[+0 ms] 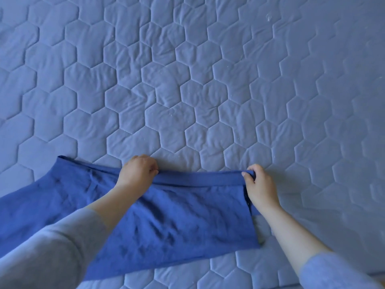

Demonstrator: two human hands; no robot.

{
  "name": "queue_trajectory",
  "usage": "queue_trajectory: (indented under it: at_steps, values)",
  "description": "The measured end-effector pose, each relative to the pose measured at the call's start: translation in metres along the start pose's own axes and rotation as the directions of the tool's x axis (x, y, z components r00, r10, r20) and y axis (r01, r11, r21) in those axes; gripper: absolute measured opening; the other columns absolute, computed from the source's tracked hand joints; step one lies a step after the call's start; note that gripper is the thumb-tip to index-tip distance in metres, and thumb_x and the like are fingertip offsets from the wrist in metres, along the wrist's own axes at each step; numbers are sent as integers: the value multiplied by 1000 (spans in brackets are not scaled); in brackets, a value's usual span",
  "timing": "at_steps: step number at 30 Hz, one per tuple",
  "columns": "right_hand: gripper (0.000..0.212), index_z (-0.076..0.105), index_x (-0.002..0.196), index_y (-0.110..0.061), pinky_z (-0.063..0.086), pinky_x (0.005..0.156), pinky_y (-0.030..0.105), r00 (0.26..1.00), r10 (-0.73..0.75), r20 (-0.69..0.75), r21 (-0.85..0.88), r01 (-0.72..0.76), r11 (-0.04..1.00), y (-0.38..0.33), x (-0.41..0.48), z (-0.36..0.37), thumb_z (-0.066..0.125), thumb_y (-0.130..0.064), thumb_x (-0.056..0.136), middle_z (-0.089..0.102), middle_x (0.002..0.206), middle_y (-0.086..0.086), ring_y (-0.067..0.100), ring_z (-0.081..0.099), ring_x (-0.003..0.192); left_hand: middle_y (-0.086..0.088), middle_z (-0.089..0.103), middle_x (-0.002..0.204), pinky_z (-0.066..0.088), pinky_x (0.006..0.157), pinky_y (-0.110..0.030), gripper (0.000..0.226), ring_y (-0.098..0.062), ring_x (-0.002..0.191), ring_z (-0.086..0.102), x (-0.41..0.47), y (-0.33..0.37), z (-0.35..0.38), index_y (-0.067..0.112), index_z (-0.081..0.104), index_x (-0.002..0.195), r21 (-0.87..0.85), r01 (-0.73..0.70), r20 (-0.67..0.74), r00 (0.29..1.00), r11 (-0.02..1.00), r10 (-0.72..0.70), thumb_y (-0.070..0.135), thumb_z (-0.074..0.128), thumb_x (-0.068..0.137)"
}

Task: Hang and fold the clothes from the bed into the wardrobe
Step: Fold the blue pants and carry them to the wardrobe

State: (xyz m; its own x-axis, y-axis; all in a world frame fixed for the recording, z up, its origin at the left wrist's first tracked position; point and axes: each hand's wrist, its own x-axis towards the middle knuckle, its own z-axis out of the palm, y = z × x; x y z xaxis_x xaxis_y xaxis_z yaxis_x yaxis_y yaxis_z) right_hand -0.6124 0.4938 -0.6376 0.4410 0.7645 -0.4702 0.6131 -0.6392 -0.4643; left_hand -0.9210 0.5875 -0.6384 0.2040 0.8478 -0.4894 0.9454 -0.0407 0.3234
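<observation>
My garment (pixel 166 215) runs off the left edge, and my left arm (pixel 108 207) hides part of it. It is one piece of creased blue cloth, flat on the bed (pixel 187 80) with its hexagon-stitched quilt. Two hands hold its far band: my left hand (pixel 137 170) with fingers curled over it, my right hand (pixel 260 184) pinching the corner.

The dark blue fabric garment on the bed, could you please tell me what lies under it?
The dark blue fabric garment lies on the pale blue hexagon-quilted bed cover, which shows around its edges. Whatever sits directly beneath the cloth is covered and cannot be seen.
</observation>
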Motion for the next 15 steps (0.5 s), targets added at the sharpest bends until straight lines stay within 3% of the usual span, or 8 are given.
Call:
queue_trajectory:
  at_steps: [3, 6, 9, 12, 15]
  values:
    - [10, 46, 91, -15, 23, 60, 31, 998, 25, -64, 94, -18, 995, -2, 9, -3, 53, -18, 98, 53, 77, 0, 25, 47, 75, 0, 64, 94, 43, 73, -34, 4, -25, 92, 58, 15, 5, -11, 15, 67, 86, -101, 32, -12, 999, 994, -34, 16, 63, 86]
    - [10, 45, 92, -16, 22, 59, 30, 996, 11, -85, 126, 0, 992, -6, 23, 1, 51, -20, 99, 55, 81, 0, 24, 48, 75, 1, 65, 92, 39, 69, -32, 4, -23, 90, 57, 36, 7, -18, 18, 64, 82, -66, 87, 4, 996, 994, -87, 17, 62, 86]
    - [14, 51, 101, -12, 33, 67, 29, 997, 54, -47, 164, -45, 985, -7, 39, 11, 51, -25, 100, 59, 89, -2, 21, 52, 80, 2, 64, 92, 35, 68, -29, 9, -23, 91, 56, 51, 8, -18, 23, 60, 78, -32, 149, 58, 987, 988, -147, 17, 63, 84]
    - [23, 57, 110, -10, 41, 78, 28, 994, 110, 2, 273, -106, 956, 0, 41, 17, 57, -30, 97, 62, 92, -3, 16, 57, 87, -1, 64, 101, 41, 74, -30, 6, -27, 98, 57, 57, 9, -15, 21, 63, 90, 12, 128, 129, 983, 992, -128, 18, 63, 85]
    - [21, 61, 98, -14, 42, 73, 29, 988, 137, 65, 238, -149, 960, 22, 26, 16, 59, -34, 95, 62, 80, -7, 16, 59, 80, -2, 63, 100, 47, 80, -34, 15, -26, 97, 58, 55, 18, -13, 18, 62, 95, -20, 54, 186, 981, 998, -50, 24, 69, 83]
